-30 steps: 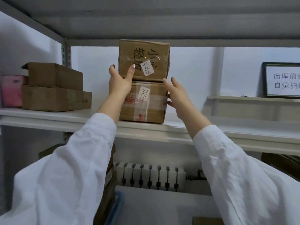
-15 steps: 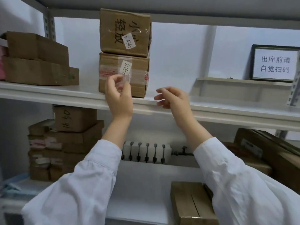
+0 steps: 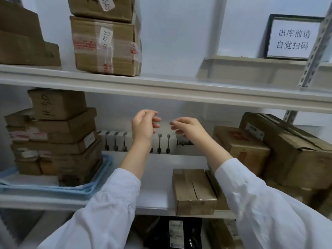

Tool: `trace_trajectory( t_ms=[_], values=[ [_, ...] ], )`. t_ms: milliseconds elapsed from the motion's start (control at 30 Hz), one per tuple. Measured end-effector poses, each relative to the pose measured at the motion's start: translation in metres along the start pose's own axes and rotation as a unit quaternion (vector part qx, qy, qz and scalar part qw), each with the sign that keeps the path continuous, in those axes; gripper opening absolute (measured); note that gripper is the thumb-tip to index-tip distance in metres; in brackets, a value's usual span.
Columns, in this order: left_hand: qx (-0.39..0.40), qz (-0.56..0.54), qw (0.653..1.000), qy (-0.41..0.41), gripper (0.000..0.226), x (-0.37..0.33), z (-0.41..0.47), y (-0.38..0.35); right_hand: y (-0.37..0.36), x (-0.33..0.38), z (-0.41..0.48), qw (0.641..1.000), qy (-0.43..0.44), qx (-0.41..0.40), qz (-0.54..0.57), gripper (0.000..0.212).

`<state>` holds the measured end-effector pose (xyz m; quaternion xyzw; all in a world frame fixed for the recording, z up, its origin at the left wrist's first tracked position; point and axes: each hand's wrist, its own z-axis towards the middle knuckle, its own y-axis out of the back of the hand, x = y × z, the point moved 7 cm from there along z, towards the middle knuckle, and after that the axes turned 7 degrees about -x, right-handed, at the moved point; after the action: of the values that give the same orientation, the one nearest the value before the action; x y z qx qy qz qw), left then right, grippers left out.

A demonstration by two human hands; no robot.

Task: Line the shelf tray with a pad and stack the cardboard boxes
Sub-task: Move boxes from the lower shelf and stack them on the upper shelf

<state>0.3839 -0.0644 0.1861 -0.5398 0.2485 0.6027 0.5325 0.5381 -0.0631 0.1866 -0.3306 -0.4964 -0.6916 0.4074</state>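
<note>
Cropped, blurred:
Top box [image 3: 100,8] cut by upper edge; black package [image 3: 161,232] cut below; fingertips of left hand [image 3: 142,125] and right hand [image 3: 189,127] blurred.

I see a brown cardboard box with shiny clear tape [image 3: 106,45] round it. The tape is wrinkled, and the white paper label [image 3: 106,39] on it is dull. The long white metal shelf [image 3: 161,87] looks smooth and painted. The light blue plastic tray [image 3: 75,189] looks smooth too. The small brown cardboard box [image 3: 194,189] is dull and a bit rough. The white cloth sleeve [image 3: 111,203] is creased. The black plastic bag [image 3: 158,230] shines.
</note>
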Motion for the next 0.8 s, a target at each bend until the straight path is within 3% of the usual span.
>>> trace_trajectory(
  t_ms=[100, 267, 400, 600, 733, 800],
  values=[
    [0.051, 0.058, 0.989, 0.129, 0.021, 0.049, -0.01, -0.017, 0.0, -0.051, -0.004, 0.997, -0.075, 0.006, -0.011, 0.035],
    [0.089, 0.192, 0.934, 0.288, 0.014, 0.139, -0.041, -0.02, -0.005, -0.14, -0.021, 0.972, -0.226, 0.028, -0.054, 0.063],
    [0.123, 0.211, 0.885, 0.396, 0.049, 0.2, -0.079, -0.013, -0.007, -0.22, -0.03, 0.942, -0.317, 0.033, -0.103, 0.092],
    [0.116, 0.224, 0.85, 0.463, 0.059, 0.243, -0.12, -0.016, 0.0, -0.255, -0.05, 0.909, -0.393, 0.011, -0.141, 0.076],
    [0.126, 0.234, 0.839, 0.474, 0.05, 0.25, -0.131, -0.022, -0.001, -0.268, -0.053, 0.901, -0.41, 0.012, -0.142, 0.078],
    [0.119, 0.225, 0.836, 0.487, 0.029, 0.252, -0.135, -0.023, -0.001, -0.272, -0.056, 0.896, -0.418, 0.016, -0.145, 0.078]
  ],
)
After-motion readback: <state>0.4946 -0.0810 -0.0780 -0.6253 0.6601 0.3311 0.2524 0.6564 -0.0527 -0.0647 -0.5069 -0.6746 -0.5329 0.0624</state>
